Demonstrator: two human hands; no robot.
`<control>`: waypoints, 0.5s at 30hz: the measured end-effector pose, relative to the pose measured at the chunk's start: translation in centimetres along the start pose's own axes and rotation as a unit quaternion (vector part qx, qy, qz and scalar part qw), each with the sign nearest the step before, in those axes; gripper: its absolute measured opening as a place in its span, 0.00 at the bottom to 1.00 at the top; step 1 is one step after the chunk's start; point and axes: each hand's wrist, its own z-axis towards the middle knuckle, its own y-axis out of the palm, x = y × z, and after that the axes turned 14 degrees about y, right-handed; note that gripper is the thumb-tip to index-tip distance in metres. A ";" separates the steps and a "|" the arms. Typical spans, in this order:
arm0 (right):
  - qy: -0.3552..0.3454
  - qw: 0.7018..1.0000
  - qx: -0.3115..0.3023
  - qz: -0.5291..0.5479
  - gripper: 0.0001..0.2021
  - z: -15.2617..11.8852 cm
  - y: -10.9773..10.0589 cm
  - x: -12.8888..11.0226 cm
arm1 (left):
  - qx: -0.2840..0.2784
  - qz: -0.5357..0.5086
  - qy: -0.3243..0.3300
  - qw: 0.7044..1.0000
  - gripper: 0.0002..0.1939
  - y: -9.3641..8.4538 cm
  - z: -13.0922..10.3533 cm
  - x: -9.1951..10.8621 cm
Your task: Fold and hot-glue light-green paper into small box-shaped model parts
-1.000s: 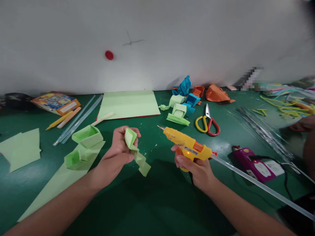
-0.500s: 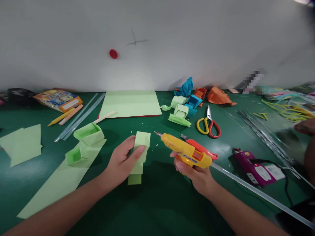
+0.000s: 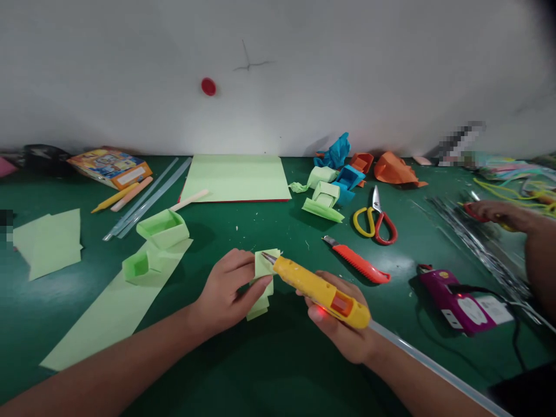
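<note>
- Your left hand [image 3: 232, 289] grasps the folded paper [image 3: 264, 267] at its left edge, the thumb in front and the other fingers behind it.
- The paper's top panel rises above your left thumb, just right of the fingers; its lower folds hang below the thumb, over the table [image 3: 269, 376].
- Your right hand [image 3: 341, 315] is wrapped around the glue gun [image 3: 319, 289], thumb along its near side; the gun's body hides part of the fingers, so you cannot tell how far the trigger is pressed.
- The nozzle [image 3: 268, 258] points left and overlaps the paper's top panel, near your left fingertips; whether it touches, you cannot tell.
- A red light glows on the gun beside your right thumb, and a long glue stick [image 3: 434, 366] runs out of its back, over your right forearm.
- Beyond your right hand lies the cutter [image 3: 358, 262], blade toward the upper left, with the scissors [image 3: 377, 217] behind it.
- Left of your left hand, a large green box [image 3: 164, 230] and a small green box [image 3: 138, 267] sit at the far end of a long paper strip [image 3: 102, 315].
- To your right lies the purple power strip [image 3: 456, 304]; past it, another person's hand [image 3: 504, 213] holds something red.
</note>
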 end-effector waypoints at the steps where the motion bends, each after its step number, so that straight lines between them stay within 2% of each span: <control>1: -0.002 1.000 0.004 -0.005 0.10 0.0 0.0 0.0 | -0.004 0.004 0.002 1.000 0.08 0.0 0.0 0.0; 15: -0.046 0.995 0.020 -0.083 0.10 0.2 0.0 -0.9 | -0.004 0.044 0.029 0.999 0.08 0.3 -0.2 -0.5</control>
